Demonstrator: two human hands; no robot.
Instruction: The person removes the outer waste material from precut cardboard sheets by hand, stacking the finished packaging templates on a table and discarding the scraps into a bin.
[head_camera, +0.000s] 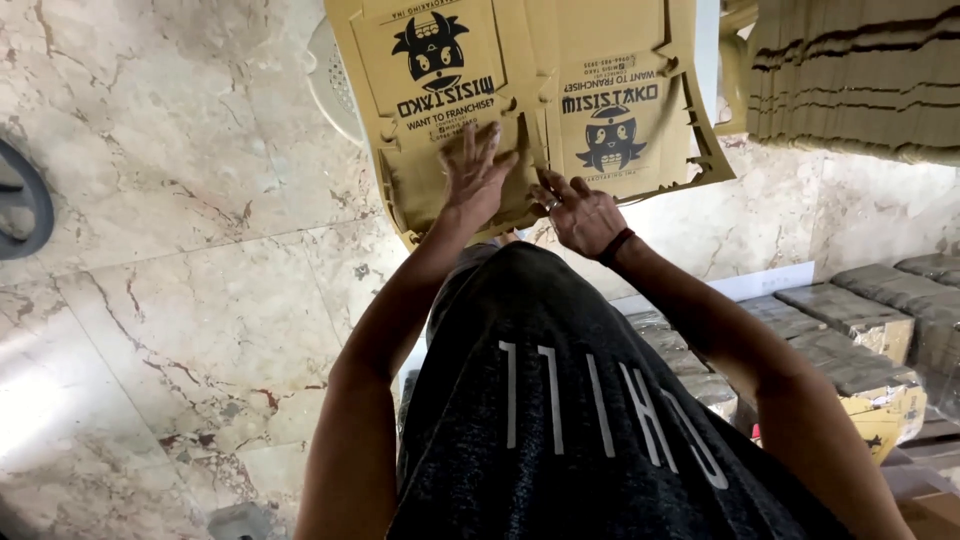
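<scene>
A flat, unfolded brown cardboard box blank (560, 60) with black cartoon prints lies in front of me over the marble floor. My left hand (476, 178) presses flat on its near flap, fingers spread. My right hand (582, 213), with a dark band at the wrist, touches the near edge of the same blank beside the left hand, fingers bent. Neither hand encloses anything. My dark shorts cover the lower middle of the view.
A tall stack of flat cardboard blanks (855, 75) stands at the upper right. Wrapped bundles (850, 315) lie in rows at the right. A white plastic stool (335, 85) shows under the blank. A dark round object (25, 205) sits at the left edge.
</scene>
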